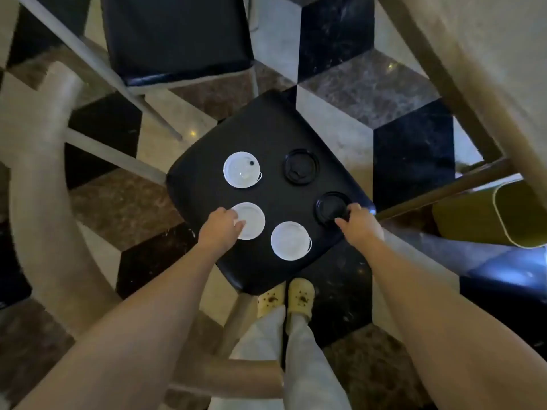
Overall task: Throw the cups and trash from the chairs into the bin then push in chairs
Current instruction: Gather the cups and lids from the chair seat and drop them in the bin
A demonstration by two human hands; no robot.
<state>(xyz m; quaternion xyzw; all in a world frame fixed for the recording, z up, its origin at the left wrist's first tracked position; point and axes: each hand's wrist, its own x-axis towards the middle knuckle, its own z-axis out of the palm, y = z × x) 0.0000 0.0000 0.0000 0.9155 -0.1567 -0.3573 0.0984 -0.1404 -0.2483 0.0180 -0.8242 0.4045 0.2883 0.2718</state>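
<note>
The black chair seat (266, 134) is the anchor here, turned cornerwise to the person and pulled out from the pale table edge (473, 54) that runs beyond its far-right side. A second dark chair (177, 39) sits beyond the seat's far-left corner. Off the seat's right corner, on the floor, stands the olive bin (509, 214), its mouth open toward the seat, likely set close so each cup travels a short way.

Five lidded cups stand upright on the seat, apart from one another. At the far side are a white-lidded cup (241, 170) and a black-lidded cup (301, 166). Toward the near corner stands another white-lidded cup (290, 240).

The left hand (220, 227) is at the seat's left edge, fingers (238, 223) curled over the rim of the left white cup (251, 221), seemingly closing on it; whether the grip is complete I cannot tell. The right hand (359, 221) is at the seat's right edge, fingers (342, 221) hooked around the near side of the right black cup (331, 207), touching its lid; a firm hold is not certain either. Taking one cup per hand looks like a way to halve the trips.

No brand, label or writing is readable on any lid. Nothing has reached the bin yet by the look of it, and the chair is not pushed in.
</note>
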